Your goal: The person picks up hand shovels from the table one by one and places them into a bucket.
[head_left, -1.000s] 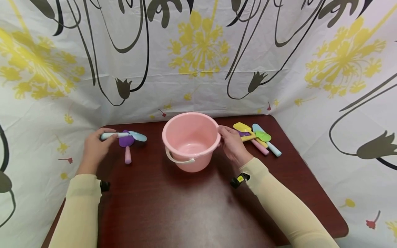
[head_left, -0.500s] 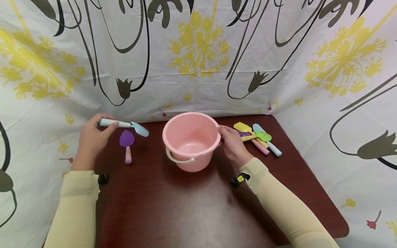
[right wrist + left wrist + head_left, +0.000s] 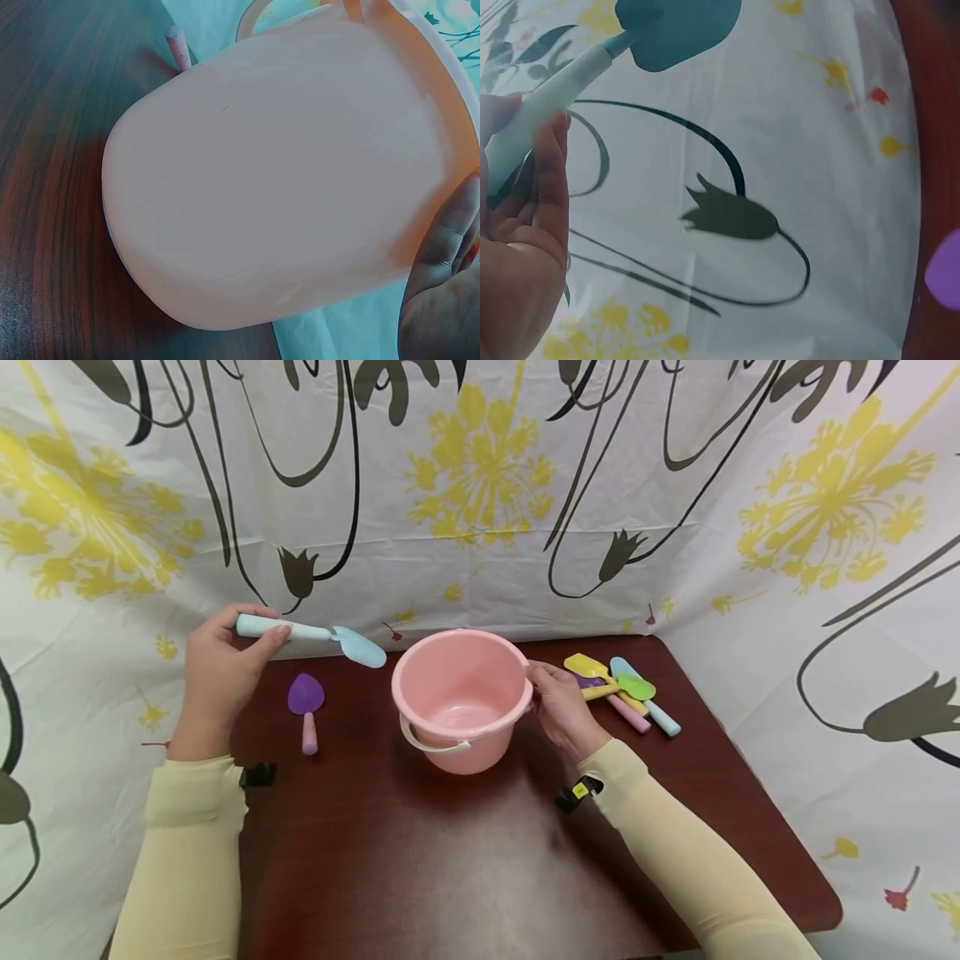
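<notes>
We're seeing dark desk below our fingers, flowered cloth beyond; our right hand is gripping pink bucket by rim, inner bottom showing; left hand is grasping light-blue trowel.

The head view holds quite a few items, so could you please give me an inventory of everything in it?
Bucket: 1, pink, mid-table
Bucket handle: 1, whitish, on the bucket's near left side
Held trowel: 1, light blue, raised left of the bucket
Lone trowel: 1, purple with pink handle, on the table's left
Overlapping trowels: 4, yellow, green with yellow handle, purple with pink handle, light blue, on the table's right
Table: 1, dark reddish brown, beneath
Flower-printed cloth: count unclear, mainly white, behind and beside the table
Wrist devices: 2, mostly black, one per wrist
Sleeves: 2, cream, on the forearms
Left hand: 1, bare, gripping the held trowel
Right hand: 1, bare, at the bucket's right rim
</notes>
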Tool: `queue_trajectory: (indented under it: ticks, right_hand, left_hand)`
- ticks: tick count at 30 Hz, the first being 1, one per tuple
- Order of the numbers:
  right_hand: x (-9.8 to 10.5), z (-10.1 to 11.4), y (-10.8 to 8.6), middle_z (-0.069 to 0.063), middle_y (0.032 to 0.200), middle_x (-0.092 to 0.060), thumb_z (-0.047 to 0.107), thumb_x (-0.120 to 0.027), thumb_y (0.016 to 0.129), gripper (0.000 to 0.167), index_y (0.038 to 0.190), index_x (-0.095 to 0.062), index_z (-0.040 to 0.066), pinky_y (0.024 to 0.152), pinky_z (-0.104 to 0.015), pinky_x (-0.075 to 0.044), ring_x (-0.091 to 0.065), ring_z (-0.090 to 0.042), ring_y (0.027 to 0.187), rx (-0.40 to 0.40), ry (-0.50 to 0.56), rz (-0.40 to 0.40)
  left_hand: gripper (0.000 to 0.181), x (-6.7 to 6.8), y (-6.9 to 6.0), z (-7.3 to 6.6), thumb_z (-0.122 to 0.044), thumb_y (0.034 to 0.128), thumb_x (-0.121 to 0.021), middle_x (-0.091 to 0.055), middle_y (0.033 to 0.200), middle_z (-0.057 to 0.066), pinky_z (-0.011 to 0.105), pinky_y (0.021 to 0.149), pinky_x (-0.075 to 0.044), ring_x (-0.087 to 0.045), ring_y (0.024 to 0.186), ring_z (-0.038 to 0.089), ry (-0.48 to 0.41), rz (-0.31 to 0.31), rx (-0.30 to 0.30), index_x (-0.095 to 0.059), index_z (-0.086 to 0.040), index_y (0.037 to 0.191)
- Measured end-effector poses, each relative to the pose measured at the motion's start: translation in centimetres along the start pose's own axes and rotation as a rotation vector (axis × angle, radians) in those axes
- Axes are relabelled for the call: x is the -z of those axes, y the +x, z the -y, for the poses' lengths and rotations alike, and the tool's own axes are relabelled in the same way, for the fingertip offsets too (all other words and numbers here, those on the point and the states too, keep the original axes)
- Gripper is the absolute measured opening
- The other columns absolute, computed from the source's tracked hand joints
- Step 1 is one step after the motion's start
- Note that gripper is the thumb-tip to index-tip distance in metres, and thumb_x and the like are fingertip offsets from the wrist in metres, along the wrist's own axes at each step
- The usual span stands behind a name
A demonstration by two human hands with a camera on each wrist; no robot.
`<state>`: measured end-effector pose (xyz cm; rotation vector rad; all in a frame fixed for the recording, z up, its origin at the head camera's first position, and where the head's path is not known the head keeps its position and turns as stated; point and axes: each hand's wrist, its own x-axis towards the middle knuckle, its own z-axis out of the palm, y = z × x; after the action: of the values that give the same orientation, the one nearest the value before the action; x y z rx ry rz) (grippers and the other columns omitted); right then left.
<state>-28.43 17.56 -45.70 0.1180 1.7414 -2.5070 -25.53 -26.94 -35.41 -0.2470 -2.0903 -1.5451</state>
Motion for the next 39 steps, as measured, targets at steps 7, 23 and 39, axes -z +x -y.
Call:
queue_trajectory:
  ticks: [7, 23, 39]
  right_hand:
    - [0.0, -0.1, 0.1, -0.002, 0.082, -0.063, 0.014, -0.063, 0.112, 0.031, 0.137, -0.067, -0.004, 0.058, -0.023, -0.05, -0.056, -0.012, 0.065, 0.008, 0.008, -0.001]
    - [0.1, -0.1, 0.0, -0.001, 0.083, -0.064, 0.015, -0.064, 0.111, 0.029, 0.135, -0.07, -0.001, 0.059, -0.023, -0.051, -0.056, -0.014, 0.067, -0.011, 0.009, -0.003]
    - [0.0, 0.1, -0.2, -0.003, 0.086, -0.063, 0.017, -0.064, 0.112, 0.032, 0.138, -0.069, -0.001, 0.061, -0.023, -0.051, -0.056, -0.014, 0.069, -0.018, 0.01, 0.004]
  left_hand:
    - [0.025, -1.8, 0.7, -1.9, 0.001, 0.0937, -0.087, -0.075, 0.092, 0.006, 0.018, 0.08, -0.061, -0.078, 0.081, 0.011, -0.277, 0.052, -0.055, -0.075, 0.011, 0.113]
    - [0.018, -8.3, 1.8, -3.4, -0.006, 0.0968, -0.086, -0.072, 0.093, -0.001, 0.02, 0.064, -0.05, -0.062, 0.072, 0.011, 0.035, 0.338, -0.178, -0.078, 0.0, 0.112]
    - [0.024, -13.9, 4.4, -2.9, -0.027, 0.1033, -0.081, -0.073, 0.093, 0.001, 0.041, 0.078, -0.053, -0.065, 0.082, 0.021, 0.383, 0.718, -0.25, -0.077, -0.012, 0.122]
